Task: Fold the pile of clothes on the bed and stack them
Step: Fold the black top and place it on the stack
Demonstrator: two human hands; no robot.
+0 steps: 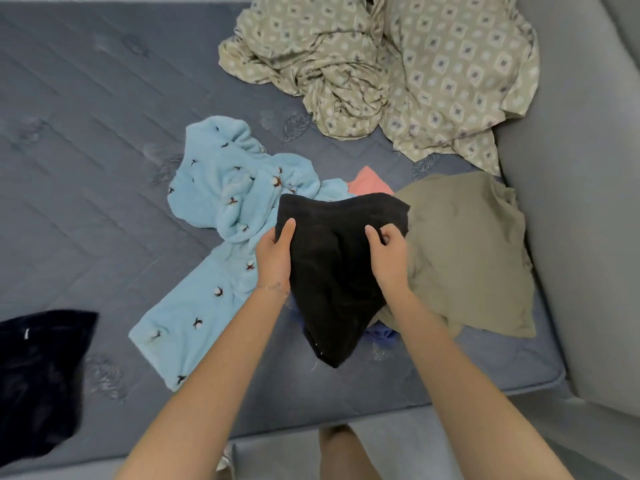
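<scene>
A home bedroom: bare quilted mattress strewn with loose clothes

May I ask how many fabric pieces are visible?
7: patterned cloth top right; blue fleece centre; black garment held; pink scrap behind; purple scrap beneath; olive garment right; navy garment lower left. Others possibly hidden.

Both bare forearms reach in from the near edge, angled slightly toward each other. The left hand grips the left edge of a black garment, thumb on top and most fingers hidden beneath. The right hand pinches the garment's right side, its fingers curled into the fabric. A thin bracelet circles the left wrist.
</scene>
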